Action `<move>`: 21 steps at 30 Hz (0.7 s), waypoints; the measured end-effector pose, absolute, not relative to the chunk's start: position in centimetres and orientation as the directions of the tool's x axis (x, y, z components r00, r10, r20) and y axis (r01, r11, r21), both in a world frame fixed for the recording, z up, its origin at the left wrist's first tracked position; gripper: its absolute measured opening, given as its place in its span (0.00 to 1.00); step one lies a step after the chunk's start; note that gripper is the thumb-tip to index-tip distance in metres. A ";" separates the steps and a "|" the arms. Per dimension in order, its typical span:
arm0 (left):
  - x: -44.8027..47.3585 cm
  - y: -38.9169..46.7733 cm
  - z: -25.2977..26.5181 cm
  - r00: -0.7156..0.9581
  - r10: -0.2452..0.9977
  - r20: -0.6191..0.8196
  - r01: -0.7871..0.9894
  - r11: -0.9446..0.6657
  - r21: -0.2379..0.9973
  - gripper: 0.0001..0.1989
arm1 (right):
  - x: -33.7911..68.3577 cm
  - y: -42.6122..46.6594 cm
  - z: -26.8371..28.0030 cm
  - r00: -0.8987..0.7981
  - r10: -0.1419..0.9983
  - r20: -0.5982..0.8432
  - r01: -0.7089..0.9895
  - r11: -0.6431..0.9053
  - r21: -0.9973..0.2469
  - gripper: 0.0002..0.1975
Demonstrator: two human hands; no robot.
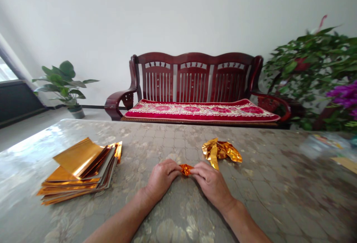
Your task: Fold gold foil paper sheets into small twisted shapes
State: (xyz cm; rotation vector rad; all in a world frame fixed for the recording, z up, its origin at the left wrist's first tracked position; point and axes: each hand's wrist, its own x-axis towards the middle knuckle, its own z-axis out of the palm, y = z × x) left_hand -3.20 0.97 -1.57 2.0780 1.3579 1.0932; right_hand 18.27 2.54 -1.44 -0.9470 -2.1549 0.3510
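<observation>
A small folded piece of gold foil paper (186,169) sits between my two hands, just above or on the table; I cannot tell which. My left hand (164,176) pinches its left end between thumb and fingers. On the opposite end, my right hand (209,179) has the same kind of pinch. Just beyond my right hand lies crumpled or folded gold foil (223,150), with one strip sticking out toward me. To the left is a loose stack of flat gold foil sheets (80,168), fanned unevenly, with some grey undersides showing.
The table (134,213) has a patterned, glossy cover. Clear plastic packaging (323,146) and a tan flat piece (346,164) lie at the right. Past the far edge stands a dark red wooden bench (192,77) with a red floral cushion. Potted plants flank it.
</observation>
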 end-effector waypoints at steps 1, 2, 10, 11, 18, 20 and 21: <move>-3.2 1.0 -1.5 0.213 0.902 0.376 0.569 -0.427 0.702 0.08 | 18.3 2.5 -1.4 -0.450 0.725 0.522 0.521 0.688 -0.505 0.10; -3.2 0.9 -1.5 0.217 0.902 0.373 0.573 -0.427 0.699 0.08 | 18.3 2.5 -1.3 -0.449 0.725 0.522 0.521 0.687 -0.506 0.10; -3.3 0.5 -1.1 0.311 0.874 0.374 0.628 -0.484 0.609 0.09 | 17.7 2.1 -0.6 -0.482 0.701 0.526 0.520 0.712 -0.472 0.10; -3.2 0.5 -1.0 0.323 0.870 0.372 0.638 -0.491 0.593 0.09 | 17.6 2.0 -0.6 -0.488 0.701 0.520 0.526 0.712 -0.465 0.10; -3.2 0.5 -1.0 0.326 0.858 0.396 0.656 -0.507 0.559 0.10 | 17.4 2.1 -0.6 -0.515 0.698 0.497 0.569 0.713 -0.410 0.11; -3.2 0.5 -1.0 0.321 0.858 0.401 0.655 -0.507 0.560 0.10 | 17.5 2.2 -0.6 -0.516 0.699 0.495 0.581 0.711 -0.396 0.10; -3.2 0.5 -1.1 0.319 0.859 0.402 0.657 -0.505 0.559 0.10 | 17.6 2.2 -0.5 -0.519 0.698 0.493 0.588 0.710 -0.387 0.10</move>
